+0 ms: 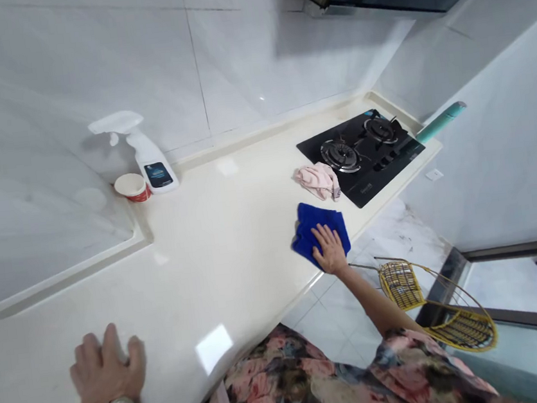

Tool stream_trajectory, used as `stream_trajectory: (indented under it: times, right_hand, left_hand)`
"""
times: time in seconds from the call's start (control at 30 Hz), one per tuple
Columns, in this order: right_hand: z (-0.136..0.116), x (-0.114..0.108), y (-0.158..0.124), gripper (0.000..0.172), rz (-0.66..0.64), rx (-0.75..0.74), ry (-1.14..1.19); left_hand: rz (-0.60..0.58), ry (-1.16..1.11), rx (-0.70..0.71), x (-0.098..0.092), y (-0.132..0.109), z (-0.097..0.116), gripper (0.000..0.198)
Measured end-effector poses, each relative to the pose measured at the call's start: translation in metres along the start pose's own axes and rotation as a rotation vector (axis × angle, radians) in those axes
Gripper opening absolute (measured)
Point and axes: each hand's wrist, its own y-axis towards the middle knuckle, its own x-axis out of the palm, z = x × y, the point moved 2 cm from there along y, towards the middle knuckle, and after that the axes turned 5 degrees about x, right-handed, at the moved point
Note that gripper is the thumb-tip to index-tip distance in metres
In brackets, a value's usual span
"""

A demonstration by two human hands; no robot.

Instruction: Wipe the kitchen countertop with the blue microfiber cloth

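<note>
Right hand [330,251]: pressed out flat, right on top of the blue cloth [306,229]!
Blue cloth: lay by the counter's [233,231] front edge, near the hob [368,185].
Left hand [107,370]: rested splayed on the counter, well apart.
Pink cloth [318,179]: slumped at the hob's left edge.

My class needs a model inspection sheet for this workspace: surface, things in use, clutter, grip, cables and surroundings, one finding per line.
Surface: pale countertop, glossy with bright reflections; fine marks cannot be judged.
Things in use: blue cloth, spread near the front edge.
Clutter: crumpled pink cloth at the hob's near-left corner; spray bottle upright beside a red-and-white cup near the wall.
Grip: right hand on the blue cloth, fingers spread; left hand palm down on the countertop.
Cables: nothing seen.
Surroundings: black two-burner hob; yellow woven chair beyond the front edge.
</note>
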Motion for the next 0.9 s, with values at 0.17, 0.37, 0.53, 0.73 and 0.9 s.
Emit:
stream_trajectory:
  times: [0.17,0.37,0.53,0.73,0.9]
  right_hand:
    - [-0.003,0.008,0.035,0.071,0.081,0.37,-0.066]
    - [-0.144,0.024,0.044,0.077,0.015,0.157,0.002]
    - [-0.282,0.027,0.017,0.08,-0.125,-0.268,0.17]
    - [-0.349,0.017,-0.065,0.076,-0.32,-0.757,0.256]
    - [-0.283,0.009,-0.104,0.067,-0.393,-1.089,0.319]
  left_hand:
    - [0.067,-0.097,0.009,0.003,-0.004,-0.002,0.075]
    - [0.086,-0.144,0.001,-0.002,-0.009,0.004,0.073]
    - [0.087,-0.165,-0.046,-0.001,-0.013,0.006,0.068]
    - [0.093,-0.197,-0.073,0.002,-0.015,0.002,0.067]
    - [0.102,-0.19,-0.054,0.005,-0.016,0.001,0.067]
